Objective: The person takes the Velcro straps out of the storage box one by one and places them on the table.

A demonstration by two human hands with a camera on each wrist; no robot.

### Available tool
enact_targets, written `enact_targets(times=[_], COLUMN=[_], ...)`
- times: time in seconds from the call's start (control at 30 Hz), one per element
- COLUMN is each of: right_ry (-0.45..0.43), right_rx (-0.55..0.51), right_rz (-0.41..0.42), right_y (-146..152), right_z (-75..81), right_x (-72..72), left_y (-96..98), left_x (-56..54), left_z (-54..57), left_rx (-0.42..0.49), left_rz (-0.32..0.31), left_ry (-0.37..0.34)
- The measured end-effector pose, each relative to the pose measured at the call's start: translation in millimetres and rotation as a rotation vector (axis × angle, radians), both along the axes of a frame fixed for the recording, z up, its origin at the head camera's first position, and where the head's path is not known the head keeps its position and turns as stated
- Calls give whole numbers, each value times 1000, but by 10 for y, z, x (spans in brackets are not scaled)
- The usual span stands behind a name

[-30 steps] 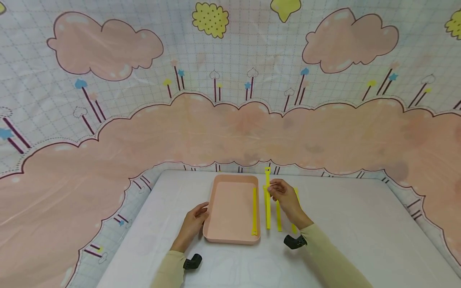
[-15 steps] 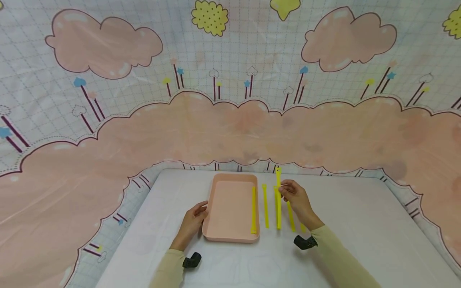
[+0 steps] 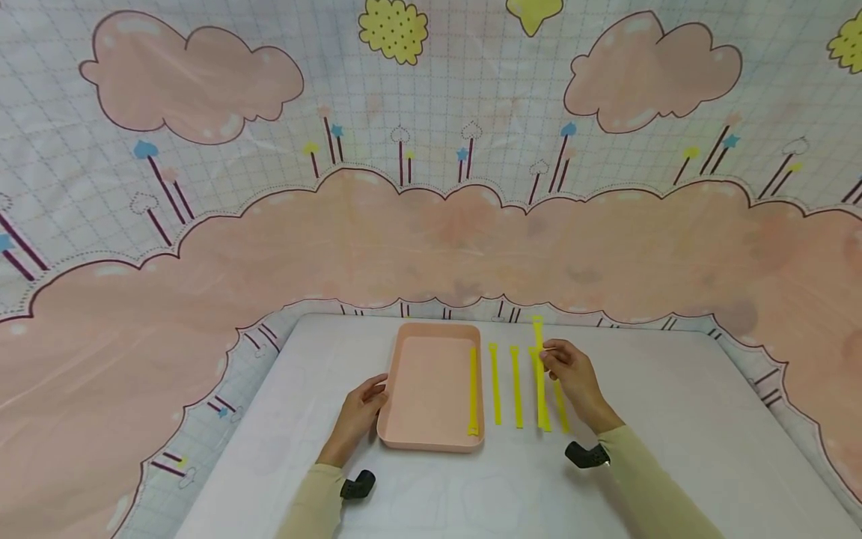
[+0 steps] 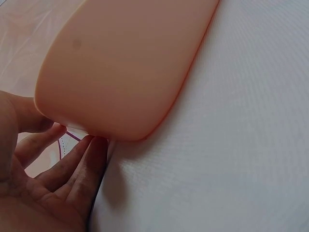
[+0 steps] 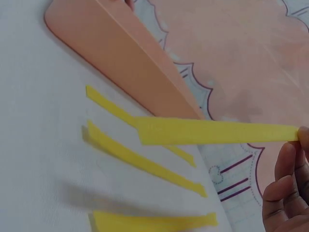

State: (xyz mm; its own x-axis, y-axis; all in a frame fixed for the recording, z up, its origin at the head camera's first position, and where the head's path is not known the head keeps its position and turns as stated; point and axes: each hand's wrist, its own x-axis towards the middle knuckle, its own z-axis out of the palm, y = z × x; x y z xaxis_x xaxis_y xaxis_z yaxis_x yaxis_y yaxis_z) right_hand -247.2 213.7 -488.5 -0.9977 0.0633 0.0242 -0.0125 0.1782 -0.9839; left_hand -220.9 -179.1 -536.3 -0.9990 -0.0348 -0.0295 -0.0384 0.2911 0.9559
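A shallow peach tray lies on the white table, with one flat yellow strip along its right inner side. My left hand rests at the tray's left edge, its fingertips against the outer wall in the left wrist view. To the right of the tray, my right hand pinches another long yellow strip near one end, which flares a little at the top. This held strip overlaps one lying below it in the head view.
More yellow strips lie side by side between tray and right hand, and one lies partly behind that hand. Black wrist cameras sit on both wrists. A cloud-patterned cloth hangs behind the table.
My right hand has moved rightward with its strip, passing over the row and uncovering the strips nearest the tray. My left hand and the tray stay in place.
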Motion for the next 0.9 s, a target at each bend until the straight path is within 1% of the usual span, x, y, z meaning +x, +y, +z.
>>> enact_targets(times=[0.23, 0.43, 0.67, 0.9], right_ry=[-2, 10, -18, -60], right_rx=[21, 22, 73, 139], right_rz=[-18, -37, -31, -35], right_y=[156, 278, 424, 564], right_z=[-34, -20, -4, -55], right_x=[18, 46, 45, 33], left_y=[-6, -14, -17, -6], left_x=[18, 0, -14, 3], left_z=[2, 8, 18, 29], left_rx=[-2, 8, 11, 18], left_rz=[6, -7, -7, -12], left_ry=[-2, 5, 3, 0])
